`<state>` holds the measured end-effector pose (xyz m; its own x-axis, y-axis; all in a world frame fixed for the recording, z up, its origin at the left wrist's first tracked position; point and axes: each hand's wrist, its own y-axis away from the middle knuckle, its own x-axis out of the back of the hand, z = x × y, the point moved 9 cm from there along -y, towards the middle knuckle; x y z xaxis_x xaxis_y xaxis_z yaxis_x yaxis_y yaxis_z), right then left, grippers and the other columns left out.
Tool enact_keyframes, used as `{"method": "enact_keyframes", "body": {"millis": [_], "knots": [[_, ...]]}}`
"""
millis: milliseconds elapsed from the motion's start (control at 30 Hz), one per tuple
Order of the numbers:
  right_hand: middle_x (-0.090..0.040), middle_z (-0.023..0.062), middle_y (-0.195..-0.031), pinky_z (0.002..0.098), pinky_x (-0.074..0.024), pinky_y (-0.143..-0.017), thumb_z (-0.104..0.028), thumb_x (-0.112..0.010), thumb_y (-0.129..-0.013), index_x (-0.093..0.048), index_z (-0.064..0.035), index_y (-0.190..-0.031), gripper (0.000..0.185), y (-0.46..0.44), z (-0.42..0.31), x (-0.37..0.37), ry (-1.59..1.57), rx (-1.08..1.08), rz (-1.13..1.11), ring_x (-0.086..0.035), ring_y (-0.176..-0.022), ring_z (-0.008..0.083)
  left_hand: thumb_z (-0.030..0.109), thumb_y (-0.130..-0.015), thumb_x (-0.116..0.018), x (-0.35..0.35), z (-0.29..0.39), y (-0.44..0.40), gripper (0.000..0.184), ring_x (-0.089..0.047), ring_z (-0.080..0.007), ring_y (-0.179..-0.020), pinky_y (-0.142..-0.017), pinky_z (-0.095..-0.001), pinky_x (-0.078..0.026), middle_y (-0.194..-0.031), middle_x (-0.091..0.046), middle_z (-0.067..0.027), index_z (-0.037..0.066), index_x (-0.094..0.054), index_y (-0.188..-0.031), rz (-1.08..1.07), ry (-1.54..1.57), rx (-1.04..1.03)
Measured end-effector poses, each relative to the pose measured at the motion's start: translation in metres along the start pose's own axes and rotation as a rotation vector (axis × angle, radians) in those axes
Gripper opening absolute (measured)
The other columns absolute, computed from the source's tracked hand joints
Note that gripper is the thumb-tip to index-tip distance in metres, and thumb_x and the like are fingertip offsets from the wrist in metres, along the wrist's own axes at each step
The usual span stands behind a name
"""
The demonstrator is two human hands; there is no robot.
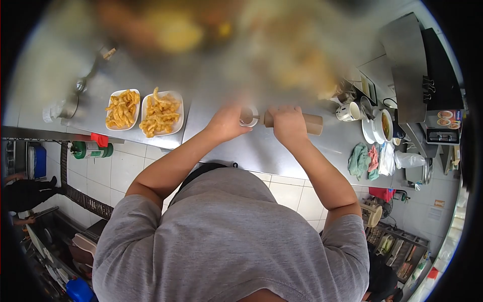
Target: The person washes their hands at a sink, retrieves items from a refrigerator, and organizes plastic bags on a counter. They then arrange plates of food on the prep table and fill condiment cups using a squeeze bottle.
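Note:
My right hand (pixel 290 127) is closed around a squeeze bottle (pixel 314 124) with brown contents, tipped on its side so that its nozzle points left. The nozzle reaches the mouth of a small white cup (pixel 247 117), which has something brownish inside. My left hand (pixel 225 124) holds that cup by its side, over the steel counter (pixel 211 153). Farther left on the counter are two white dishes of golden fried strips, one dish (pixel 162 113) close to my left forearm and the other dish (pixel 123 109) beyond it.
To the right stand a patterned mug (pixel 347 111), a bowl of soup (pixel 386 126) and crumpled cloths (pixel 359 160). A metal pot (pixel 69 106) is at the far left. The top of the view is smeared. Another person (pixel 31 194) is at the left edge.

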<state>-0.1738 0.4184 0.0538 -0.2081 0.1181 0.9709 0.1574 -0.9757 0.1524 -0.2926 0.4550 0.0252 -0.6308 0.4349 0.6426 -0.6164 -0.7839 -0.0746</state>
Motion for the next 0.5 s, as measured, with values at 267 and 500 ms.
{"method": "enact_keyframes", "body": {"millis": [267, 500], "knots": [[-0.061, 0.0125, -0.097, 0.0421, -0.0434, -0.081, -0.009, -0.059, -0.078, -0.055, -0.0090, -0.103, 0.026, -0.019, 0.024, -0.034, -0.275, -0.184, 0.051, -0.059, -0.095, 0.0284, 0.011, -0.063, -0.081, 0.022, -0.041, -0.016, 0.105, -0.048, -0.0367, -0.116, -0.100, -0.0420, -0.038, -0.124, -0.051, -0.0205, 0.009, -0.015, -0.145, 0.184, 0.042, 0.103], [-0.061, 0.0122, -0.100, 0.0423, -0.0428, -0.082, -0.013, -0.054, -0.083, -0.055, -0.0079, -0.104, 0.022, -0.048, 0.026, -0.070, -0.073, -0.176, 0.036, -0.058, -0.097, 0.0280, 0.013, -0.066, -0.080, 0.028, -0.109, -0.052, 0.104, -0.041, -0.0369, -0.123, -0.105, -0.0423, -0.033, -0.131, -0.046, -0.0221, 0.009, -0.015, -0.145, 0.192, -0.180, 0.349]]}}
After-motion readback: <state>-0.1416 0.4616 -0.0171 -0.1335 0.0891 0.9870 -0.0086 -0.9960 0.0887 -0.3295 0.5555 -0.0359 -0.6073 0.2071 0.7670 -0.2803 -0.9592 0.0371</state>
